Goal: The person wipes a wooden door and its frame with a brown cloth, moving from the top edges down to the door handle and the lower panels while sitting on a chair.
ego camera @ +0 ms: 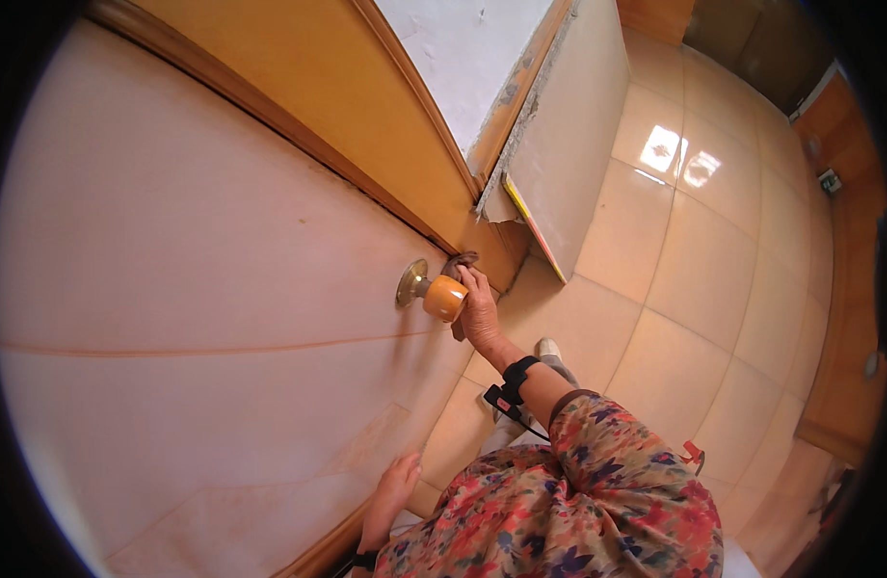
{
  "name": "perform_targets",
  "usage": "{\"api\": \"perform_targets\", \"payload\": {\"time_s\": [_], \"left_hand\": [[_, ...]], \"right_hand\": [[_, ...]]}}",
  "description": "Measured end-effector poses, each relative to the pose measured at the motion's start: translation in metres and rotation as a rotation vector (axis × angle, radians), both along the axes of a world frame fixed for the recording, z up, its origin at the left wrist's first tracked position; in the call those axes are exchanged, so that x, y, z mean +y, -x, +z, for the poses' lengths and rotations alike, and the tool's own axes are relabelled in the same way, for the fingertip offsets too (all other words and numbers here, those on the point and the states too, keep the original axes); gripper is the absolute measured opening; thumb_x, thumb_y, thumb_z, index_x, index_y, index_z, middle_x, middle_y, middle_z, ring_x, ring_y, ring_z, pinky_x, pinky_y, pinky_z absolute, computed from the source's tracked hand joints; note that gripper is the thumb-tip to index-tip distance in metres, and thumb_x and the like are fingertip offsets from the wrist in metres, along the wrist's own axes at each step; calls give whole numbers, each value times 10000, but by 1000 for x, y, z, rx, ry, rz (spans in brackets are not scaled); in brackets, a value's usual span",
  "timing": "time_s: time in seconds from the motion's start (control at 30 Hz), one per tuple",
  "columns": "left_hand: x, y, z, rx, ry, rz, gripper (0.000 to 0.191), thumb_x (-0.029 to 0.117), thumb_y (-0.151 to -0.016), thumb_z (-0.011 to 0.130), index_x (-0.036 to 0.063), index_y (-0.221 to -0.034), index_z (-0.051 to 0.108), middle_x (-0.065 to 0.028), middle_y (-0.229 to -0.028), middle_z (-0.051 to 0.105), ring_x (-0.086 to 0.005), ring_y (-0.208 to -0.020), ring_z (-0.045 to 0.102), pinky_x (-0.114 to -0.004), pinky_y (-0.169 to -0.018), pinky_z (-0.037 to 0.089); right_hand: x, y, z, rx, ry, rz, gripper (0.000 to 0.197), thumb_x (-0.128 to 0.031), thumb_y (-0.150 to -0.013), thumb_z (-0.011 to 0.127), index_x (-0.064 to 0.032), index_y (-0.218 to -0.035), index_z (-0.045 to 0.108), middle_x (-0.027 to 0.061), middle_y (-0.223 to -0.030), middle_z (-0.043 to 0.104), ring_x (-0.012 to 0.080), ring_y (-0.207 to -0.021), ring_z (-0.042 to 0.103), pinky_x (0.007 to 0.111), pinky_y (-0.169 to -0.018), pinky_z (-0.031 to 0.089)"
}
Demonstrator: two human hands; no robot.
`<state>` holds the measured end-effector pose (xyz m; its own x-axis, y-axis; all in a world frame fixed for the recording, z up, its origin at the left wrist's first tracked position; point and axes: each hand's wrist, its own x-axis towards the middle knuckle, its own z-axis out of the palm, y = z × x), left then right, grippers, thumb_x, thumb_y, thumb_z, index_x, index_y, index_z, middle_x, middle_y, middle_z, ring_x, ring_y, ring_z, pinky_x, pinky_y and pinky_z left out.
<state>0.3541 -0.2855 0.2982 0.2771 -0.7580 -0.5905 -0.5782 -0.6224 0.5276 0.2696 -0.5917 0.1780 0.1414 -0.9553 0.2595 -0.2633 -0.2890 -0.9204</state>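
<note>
My right hand holds a dark brown cloth against the edge of a pale door, just beyond its round knob. The knob is orange-brown on a brass-coloured round plate. Part of the cloth shows above my fingers and a little below my palm; the rest is hidden. Lower down, my left hand is at the door's near edge with its fingers close together, and no object shows in it. Whether it presses on the door is not plain.
A wooden door frame runs along the door. Beyond it, a pale panel with a rough edge stands upright, a yellow-and-red strip along its lower edge. Glossy tiles cover the floor; wooden cabinetry lines the far right.
</note>
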Motion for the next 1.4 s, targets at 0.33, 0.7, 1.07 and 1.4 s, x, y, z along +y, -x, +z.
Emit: {"api": "perform_targets", "payload": {"time_s": [0.33, 0.7, 1.07, 1.4], "left_hand": [[19, -12, -13, -23, -58, -161, 322, 148, -849, 498, 19, -1143, 522, -211, -1100, 543, -347, -1028, 514, -359, -878, 414], [14, -33, -36, 68, 14, -150, 328, 183, -850, 514, 9, -1128, 519, -197, -1083, 549, -336, -1002, 532, -355, -861, 423], [-1, -4, -39, 82, -83, -99, 309, 188, -864, 495, -1, -1105, 528, -208, -1073, 559, -340, -1000, 536, -364, -859, 427], [8, 26, -64, 89, -80, -67, 312, 177, -856, 498, -9, -1104, 526, -217, -1073, 554, -349, -1018, 521, -380, -873, 418]], "right_hand": [[7, 3, -58, 176, -511, 228, 409, 16, -775, 453, -57, -1177, 468, 231, -1109, 510, 403, -1019, 485, 425, -867, 405], [16, -25, 19, -265, -211, -188, 337, -9, -828, 474, -49, -1163, 475, 191, -1100, 528, 358, -1013, 518, 367, -864, 423], [11, -27, -8, -230, -201, -148, 511, 125, -714, 444, -81, -1181, 461, 174, -1109, 496, 349, -1019, 487, 376, -884, 400], [2, -25, -124, -5, -595, -177, 457, 50, -729, 435, -8, -1182, 447, 247, -1058, 524, 411, -980, 500, 424, -868, 402]]}}
